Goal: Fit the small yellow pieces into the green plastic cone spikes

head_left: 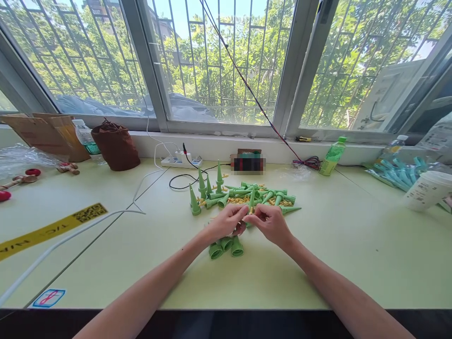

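Observation:
A green plant watering spike stands point-up between my two hands, with a bit of yellow near its lower part. My left hand pinches it from the left, and the fingers of my right hand close on it from the right. Its base is partly hidden by the fingers. Just beyond lies a pile of green spikes mixed with small yellow valve pieces. To the left of the pile, several spikes stand upright. Below my left hand, several green spikes lie with their hollow ends toward me.
A power strip with cables sits by the window wall. At the left are a brown pouch and a white cable across the table. A green bottle and a white cup stand at the right.

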`<state>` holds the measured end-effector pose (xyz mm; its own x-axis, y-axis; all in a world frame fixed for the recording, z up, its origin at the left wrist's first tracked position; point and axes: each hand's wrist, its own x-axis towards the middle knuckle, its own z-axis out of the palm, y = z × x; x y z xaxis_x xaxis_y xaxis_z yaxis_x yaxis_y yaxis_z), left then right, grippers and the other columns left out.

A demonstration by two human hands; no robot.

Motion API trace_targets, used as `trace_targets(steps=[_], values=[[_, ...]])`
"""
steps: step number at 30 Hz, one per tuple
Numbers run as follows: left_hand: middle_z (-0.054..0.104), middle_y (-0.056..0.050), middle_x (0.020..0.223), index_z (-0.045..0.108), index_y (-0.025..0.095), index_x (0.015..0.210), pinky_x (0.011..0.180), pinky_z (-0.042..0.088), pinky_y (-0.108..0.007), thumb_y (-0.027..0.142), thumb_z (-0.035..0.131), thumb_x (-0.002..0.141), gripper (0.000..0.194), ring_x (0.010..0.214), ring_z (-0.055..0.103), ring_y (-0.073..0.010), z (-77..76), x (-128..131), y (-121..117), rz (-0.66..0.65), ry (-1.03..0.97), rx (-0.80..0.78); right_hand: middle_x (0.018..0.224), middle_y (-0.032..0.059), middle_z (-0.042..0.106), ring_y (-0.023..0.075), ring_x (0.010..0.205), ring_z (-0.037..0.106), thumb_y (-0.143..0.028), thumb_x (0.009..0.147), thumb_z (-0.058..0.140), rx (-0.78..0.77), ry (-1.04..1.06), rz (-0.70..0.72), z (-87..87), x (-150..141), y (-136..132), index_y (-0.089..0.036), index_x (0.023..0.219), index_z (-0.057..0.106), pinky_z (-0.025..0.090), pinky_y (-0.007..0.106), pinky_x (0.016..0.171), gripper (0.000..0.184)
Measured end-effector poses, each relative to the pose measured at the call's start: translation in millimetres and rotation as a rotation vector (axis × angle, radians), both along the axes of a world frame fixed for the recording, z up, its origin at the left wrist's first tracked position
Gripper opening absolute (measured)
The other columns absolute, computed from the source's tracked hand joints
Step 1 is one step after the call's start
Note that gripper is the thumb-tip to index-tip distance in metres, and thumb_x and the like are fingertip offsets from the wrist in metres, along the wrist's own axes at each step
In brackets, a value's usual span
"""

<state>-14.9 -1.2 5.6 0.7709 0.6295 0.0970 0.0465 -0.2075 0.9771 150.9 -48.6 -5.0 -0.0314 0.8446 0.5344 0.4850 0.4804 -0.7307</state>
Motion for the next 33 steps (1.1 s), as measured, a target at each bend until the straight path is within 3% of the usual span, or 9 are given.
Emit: trace_targets(steps=[7, 16, 20, 24, 29, 33], values=[[0.046, 0.005, 0.055, 0.050, 0.016, 0.080, 0.041, 0.031, -0.018, 0.054, 0.043, 0.093, 0.041, 0.043, 0.041, -0.0062, 4.5, -2, -1, -0.003, -0.018, -0.051, 0.048, -0.0053, 0.035, 0.0091, 0.049, 0.027, -0.056, 0.080, 0.063, 0.039, 0.023, -0.012, 0.6, 2, 3, -0.019, 0.052, 0.041, 0.025, 0.024, 0.046, 0.052], [0.049, 0.004, 0.059, 0.059, 0.015, 0.100, 0.042, 0.029, -0.019, 0.048, 0.063, 0.083, 0.037, 0.047, 0.042, -0.0064, 12.9, -5, -1, 0.082, -0.021, -0.021, 0.052, -0.0052, 0.036, 0.0095, 0.051, 0.030, -0.047, 0.092, 0.050, 0.065, 0.040, -0.065, -4.3, 6, 8, -0.018, 0.059, 0.045, 0.027, 0.023, 0.049, 0.045], [0.051, 0.003, 0.064, 0.060, 0.014, 0.097, 0.041, 0.028, -0.019, 0.049, 0.066, 0.078, 0.040, 0.048, 0.042, -0.0065, 14.3, -3, -3, 0.181, 0.017, 0.027, 0.053, -0.0042, 0.040, 0.0100, 0.051, 0.034, -0.046, 0.094, 0.047, 0.055, 0.012, -0.107, -5.8, 8, 10, -0.018, 0.061, 0.048, 0.028, 0.023, 0.050, 0.044], [0.059, -0.002, 0.079, 0.060, 0.014, 0.093, 0.042, 0.031, -0.020, 0.048, 0.064, 0.078, 0.038, 0.049, 0.045, -0.0061, 11.6, -2, -1, 0.336, 0.057, 0.163, 0.052, -0.0034, 0.043, 0.0108, 0.049, 0.037, -0.045, 0.096, 0.043, 0.028, 0.004, -0.175, -4.5, 10, 11, -0.018, 0.064, 0.051, 0.029, 0.024, 0.050, 0.043], [0.067, -0.004, 0.088, 0.063, 0.015, 0.093, 0.050, 0.039, -0.024, 0.040, 0.063, 0.079, 0.028, 0.049, 0.049, -0.0086, 4.3, -4, 9, 0.572, 0.235, 0.506, 0.065, 0.0002, 0.058, 0.0126, 0.049, 0.049, -0.043, 0.092, 0.049, -0.031, 0.060, -0.235, -3.5, 14, 13, -0.018, 0.080, 0.058, 0.036, 0.024, 0.047, 0.029], [0.069, -0.003, 0.085, 0.064, 0.015, 0.088, 0.060, 0.043, -0.027, 0.035, 0.062, 0.079, 0.022, 0.058, 0.056, -0.0131, 0.0, -5, 12, 0.598, 0.342, 0.630, 0.076, 0.0045, 0.067, 0.0171, 0.056, 0.061, -0.035, 0.087, 0.055, -0.058, 0.008, -0.289, -5.8, 20, 17, -0.019, 0.091, 0.063, 0.046, 0.027, 0.055, 0.019]])
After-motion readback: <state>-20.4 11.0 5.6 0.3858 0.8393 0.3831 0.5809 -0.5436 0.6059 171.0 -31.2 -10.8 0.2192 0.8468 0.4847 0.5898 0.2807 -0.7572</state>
